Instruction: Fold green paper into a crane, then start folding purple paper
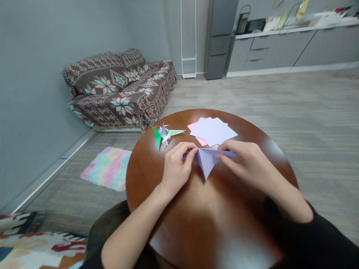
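A tie-dyed pastel mat [108, 168] was laid on the floor at the far left, and a sofa [120, 89] covered by a patterned brown throw was placed farther off against the wall. On the round wooden table [196, 220], a cluster of green and lilac origami figures [164, 132] was grouped near the far-left rim. Just to the right of these figures, the left hand [176, 170] was held over the table, its thumb and fingers brought together and pinched on the left end of a folded lilac paper [207, 158]. This paper was held at the table's middle, just on the near side of the loose sheets. Its long axis ran left to right along a nearly level upper edge, while its lower point was directed toward the near side. Lilac sheets [211, 130] were stacked over a pink sheet [194, 127] at the far side of the table, with their near corners lying just beyond the folded paper. The right end of the paper was held by the right hand [249, 164], whose fingers were kept together across it. Open wood was left between the paper's point and the near rim, with a narrower bare strip to the right of the right hand. Grey cabinets [280, 48] were seen in the distance at the far right.
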Demonstrator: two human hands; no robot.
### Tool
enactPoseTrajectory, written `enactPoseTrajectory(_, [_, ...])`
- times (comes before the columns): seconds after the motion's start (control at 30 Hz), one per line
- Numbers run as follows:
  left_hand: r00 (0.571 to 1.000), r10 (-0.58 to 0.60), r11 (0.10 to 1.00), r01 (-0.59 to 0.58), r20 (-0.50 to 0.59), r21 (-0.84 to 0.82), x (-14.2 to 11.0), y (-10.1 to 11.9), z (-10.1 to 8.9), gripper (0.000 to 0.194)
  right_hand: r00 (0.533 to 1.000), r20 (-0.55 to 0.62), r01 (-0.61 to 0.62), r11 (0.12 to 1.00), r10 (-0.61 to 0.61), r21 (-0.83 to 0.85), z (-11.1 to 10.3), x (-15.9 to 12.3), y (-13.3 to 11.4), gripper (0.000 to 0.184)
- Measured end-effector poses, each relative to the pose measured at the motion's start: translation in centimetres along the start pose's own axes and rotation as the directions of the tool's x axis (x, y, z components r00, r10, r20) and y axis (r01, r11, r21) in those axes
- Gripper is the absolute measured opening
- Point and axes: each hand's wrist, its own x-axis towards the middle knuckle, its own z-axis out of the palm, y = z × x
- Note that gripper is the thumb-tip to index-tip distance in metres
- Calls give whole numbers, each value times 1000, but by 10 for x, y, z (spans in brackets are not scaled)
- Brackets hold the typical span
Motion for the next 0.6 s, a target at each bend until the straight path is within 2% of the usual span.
enactPoseTrajectory(0.1, [981,-190,953,193,37,-235,0,-1,2,14,998,-15,-63,990,66,127,3,1,-5,8])
enactPoseTrajectory(0.2, [942,-311,827,333,125,-452,1,0,4,22,996,-36,-75,985,82,155,11,1,-10,6])
enactPoseTrajectory(0.33, [888,-334,615,460,317,-640,0,2,6,45,996,-49,-64,995,68,78,23,-2,-13,10])
enactPoseTrajectory(0.43, [867,-360,552,496,344,-671,-1,3,6,44,996,-56,-64,998,66,27,30,-4,-13,12])
enactPoseTrajectory(0.5, [868,-368,513,489,333,-706,-1,3,6,40,982,-167,-84,995,91,47,32,-4,-14,5])
enactPoseTrajectory(0.53, [869,-371,485,481,326,-730,-1,4,5,39,959,-257,-101,992,117,74,32,-4,-13,6])
enactPoseTrajectory(0.6, [867,-381,420,472,321,-775,1,5,3,39,886,-420,-134,975,198,178,31,-2,-13,28])
